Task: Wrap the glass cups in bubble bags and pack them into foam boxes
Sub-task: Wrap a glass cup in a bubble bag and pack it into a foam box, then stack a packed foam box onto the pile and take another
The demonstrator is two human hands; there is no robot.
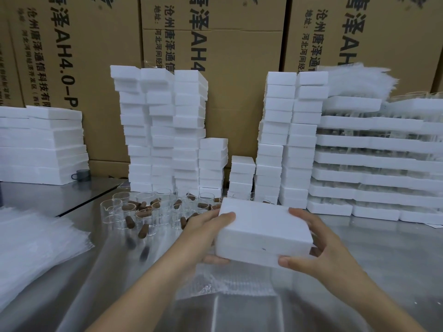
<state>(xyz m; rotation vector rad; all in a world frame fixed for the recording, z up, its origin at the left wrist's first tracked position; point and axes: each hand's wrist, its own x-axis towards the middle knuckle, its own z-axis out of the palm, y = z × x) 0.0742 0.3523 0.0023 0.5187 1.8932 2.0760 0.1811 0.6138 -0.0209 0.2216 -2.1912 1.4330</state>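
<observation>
Holding a closed white rectangular foam box above the shiny steel table, the person grips it from both ends: the left hand has its thumb on the top near corner and its fingers curled under the base, and the right hand clasps the opposite end with fingers wrapped round the far edge and the thumb on the near corner. The box is probably very light and stiff but crumbly, so a soft squeeze on the two short ends should suit it better than pressure on the lid. A seam runs round its side, so the halves could slip apart unless both are pinned together. Whether a cup lies inside cannot be told. The clear cylindrical glass cups stand crowded on the table just beyond the left hand, mixed with small brown cork-like cylinders; they look smooth, fragile and easy to knock over. A crumpled clear bubble bag lies under the box, and a pile of flat bubble bags sits at the left. Tall leaning stacks of white foam boxes rise behind the cups, in front of brown printed cardboard cartons, and could topple if bumped.
</observation>
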